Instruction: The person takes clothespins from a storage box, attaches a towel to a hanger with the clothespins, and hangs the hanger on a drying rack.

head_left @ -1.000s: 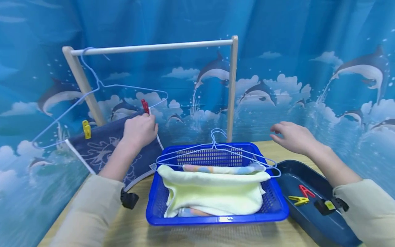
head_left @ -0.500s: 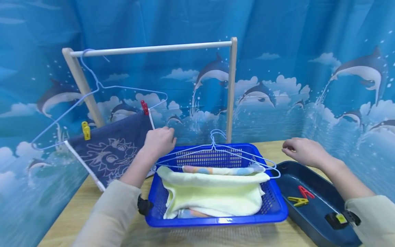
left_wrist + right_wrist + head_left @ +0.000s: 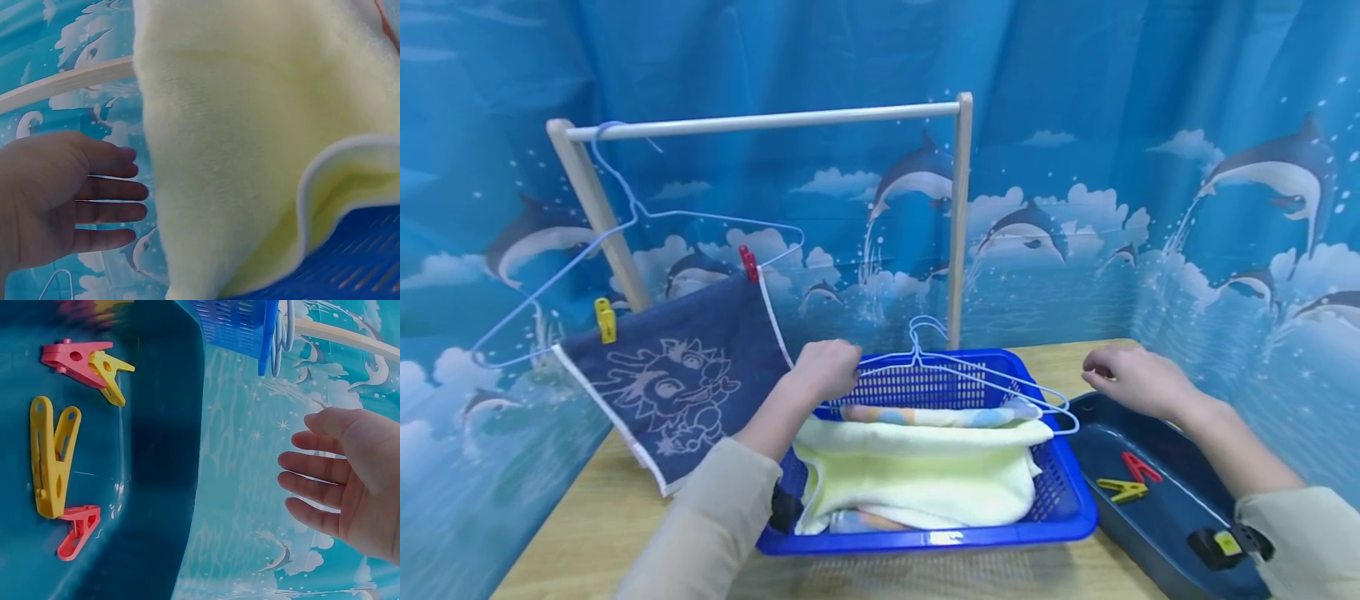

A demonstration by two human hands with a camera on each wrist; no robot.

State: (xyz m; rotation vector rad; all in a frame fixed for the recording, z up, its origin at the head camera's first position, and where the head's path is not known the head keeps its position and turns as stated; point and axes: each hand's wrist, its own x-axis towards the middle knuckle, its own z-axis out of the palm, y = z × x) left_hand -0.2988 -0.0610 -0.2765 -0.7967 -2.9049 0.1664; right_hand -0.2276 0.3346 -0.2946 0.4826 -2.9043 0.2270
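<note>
My left hand hovers over the left end of the blue wire hangers, its fingers loosely extended and holding nothing in the left wrist view. Beneath the hangers a pale yellow towel lies in the blue basket, with a patterned cloth behind it. My right hand is above the far end of a dark tray, fingers relaxed and holding nothing. Off to the left, a navy cloth with a dragon drawing hangs from a hanger by a yellow clothespin and a red clothespin.
A wooden rack with a pale rail stands at the back, the cloth's hanger hooked near its left post. Several red and yellow clothespins lie in the tray. A dolphin-print curtain surrounds the wooden table.
My left hand has let go of the navy cloth near the red clothespin and moved right and down to the basket's hangers. My right hand has shifted slightly right and lower.
</note>
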